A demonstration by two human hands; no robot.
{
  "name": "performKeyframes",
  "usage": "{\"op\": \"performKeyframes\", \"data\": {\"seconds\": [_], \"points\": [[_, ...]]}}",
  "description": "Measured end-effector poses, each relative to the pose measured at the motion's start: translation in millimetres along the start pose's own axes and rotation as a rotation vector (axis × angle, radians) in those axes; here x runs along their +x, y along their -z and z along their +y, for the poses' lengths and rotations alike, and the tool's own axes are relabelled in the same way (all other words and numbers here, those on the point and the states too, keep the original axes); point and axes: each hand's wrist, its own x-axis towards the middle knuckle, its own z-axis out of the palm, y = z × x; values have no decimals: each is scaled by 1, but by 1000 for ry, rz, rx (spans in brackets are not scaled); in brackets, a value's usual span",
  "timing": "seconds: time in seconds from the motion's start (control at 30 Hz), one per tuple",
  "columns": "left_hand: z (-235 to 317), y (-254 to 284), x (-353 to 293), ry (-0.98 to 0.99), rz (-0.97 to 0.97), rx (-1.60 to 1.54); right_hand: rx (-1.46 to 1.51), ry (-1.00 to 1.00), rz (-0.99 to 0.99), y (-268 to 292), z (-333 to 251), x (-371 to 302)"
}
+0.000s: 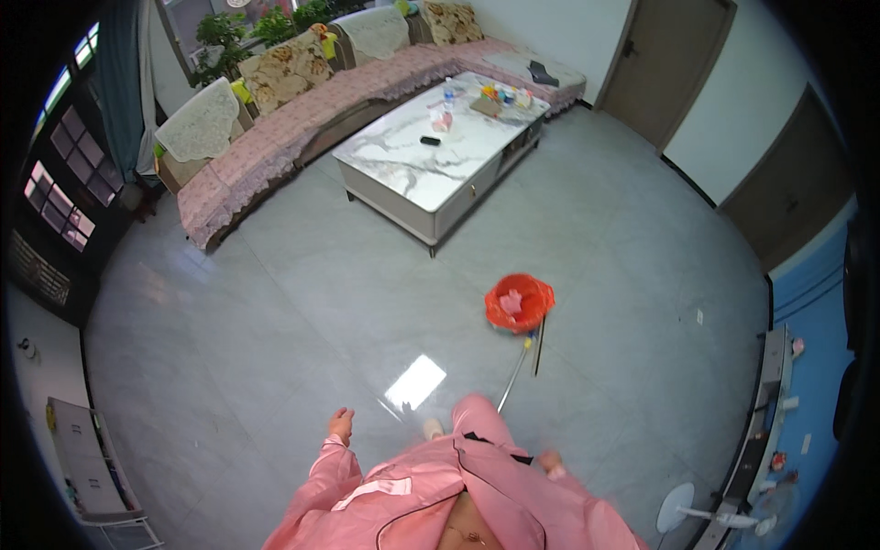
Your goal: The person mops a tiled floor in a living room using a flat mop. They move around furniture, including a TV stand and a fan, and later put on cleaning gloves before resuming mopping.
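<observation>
My left hand (pixel 340 424) hangs out in front of the left side of my body over the grey floor. Its fingers are loosely bent and a little apart, with nothing seen in them. Low beside my right hip is my right hand (pixel 550 460), small and blurred, so its fingers cannot be made out. Ahead of my raised pink-clad knee stands a bin with a red bag (pixel 532 323) over its rim. Crumpled pink stuff (pixel 511 302) lies inside it. A thin metal pole (pixel 513 379) runs from the bin toward my knee, which hides its near end. Close by is a brown stick (pixel 538 353).
A marble-topped coffee table (pixel 394 163) with a bottle, a dark remote and small items stands ahead. Behind it runs a long pink-covered sofa (pixel 266 174). A low cabinet (pixel 92 449) is at the left wall; a white fan (pixel 676 509) stands near right beside a long shelf unit.
</observation>
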Motion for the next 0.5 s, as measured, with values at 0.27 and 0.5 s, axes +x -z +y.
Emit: {"op": "performKeyframes", "data": {"seconds": [0.27, 0.5], "points": [[104, -73, 74, -22, -171, -9, 706, -441, -3, 71, -5, 62], [186, -91, 102, 86, -26, -104, 866, -266, 575, 327, 23, 275]]}}
